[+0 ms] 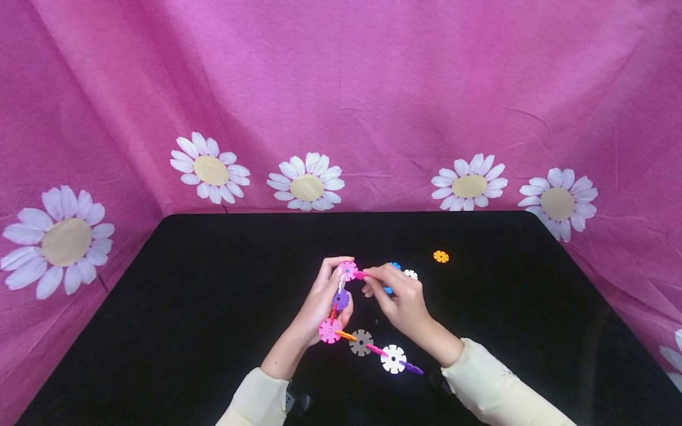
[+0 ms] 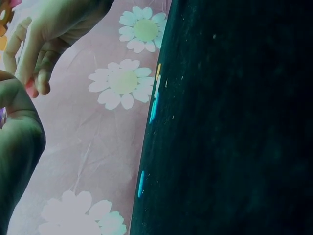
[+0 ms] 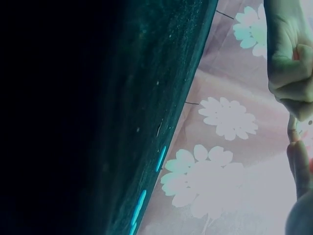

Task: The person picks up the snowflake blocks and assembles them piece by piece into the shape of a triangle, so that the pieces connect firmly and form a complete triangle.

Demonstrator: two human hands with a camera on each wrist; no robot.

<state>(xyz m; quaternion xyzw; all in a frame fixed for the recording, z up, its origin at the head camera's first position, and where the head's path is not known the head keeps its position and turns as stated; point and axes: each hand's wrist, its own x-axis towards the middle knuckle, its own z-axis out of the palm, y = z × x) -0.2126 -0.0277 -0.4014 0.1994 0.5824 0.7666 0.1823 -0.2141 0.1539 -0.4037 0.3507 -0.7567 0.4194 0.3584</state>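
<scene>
A chain of notched plastic discs hangs from my left hand (image 1: 315, 307), which grips it near its upper end. Along it show a light pink disc (image 1: 348, 271), a purple disc (image 1: 341, 299), another pink disc (image 1: 330, 331), a grey disc (image 1: 362, 342) and a white disc (image 1: 393, 359), joined by discs seen edge-on. A purple disc (image 1: 412, 368) ends the chain. My right hand (image 1: 402, 299) pinches a deep pink disc (image 1: 360, 275) edge-on against the light pink one. In the left wrist view, fingers hide most of the chain.
Blue discs (image 1: 389, 290) and a cream disc (image 1: 410, 274) lie on the black table (image 1: 213, 284) behind my right hand, partly hidden. Farther back to the right lies an orange disc (image 1: 440, 257). A pink daisy-print cloth (image 1: 383, 118) hangs behind the table.
</scene>
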